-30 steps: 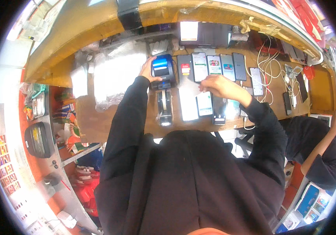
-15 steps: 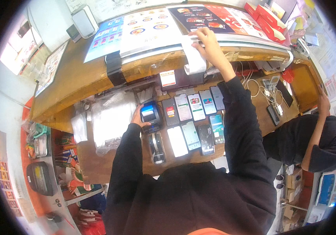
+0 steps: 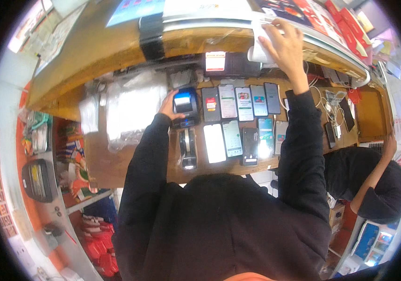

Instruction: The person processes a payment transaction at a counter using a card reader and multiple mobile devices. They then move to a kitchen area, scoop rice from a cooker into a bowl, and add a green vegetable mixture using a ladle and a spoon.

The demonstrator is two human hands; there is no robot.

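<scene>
My left hand grips the left side of a small black-and-blue box-shaped device, which looks like a receipt printer, with the thumb along its near edge. My right hand reaches up to the raised counter ledge, its fingers closed on a long white paper strip. The strip hangs over the ledge edge and curls at its lower end. Two rows of smartphones lie on the desk between my arms. Near my left forearm sits a tape dispenser. My right sleeve partly covers one phone.
Plastic-wrapped white sheets lie left of the device. Printed menu sheets cover the raised wooden ledge. White cables and a black phone are at the right. A person in black sits on that side.
The view has shifted, so the ledge stands higher in the picture. My right hand stays on the strip, my left on the device. Another phone shows beside my right sleeve.
</scene>
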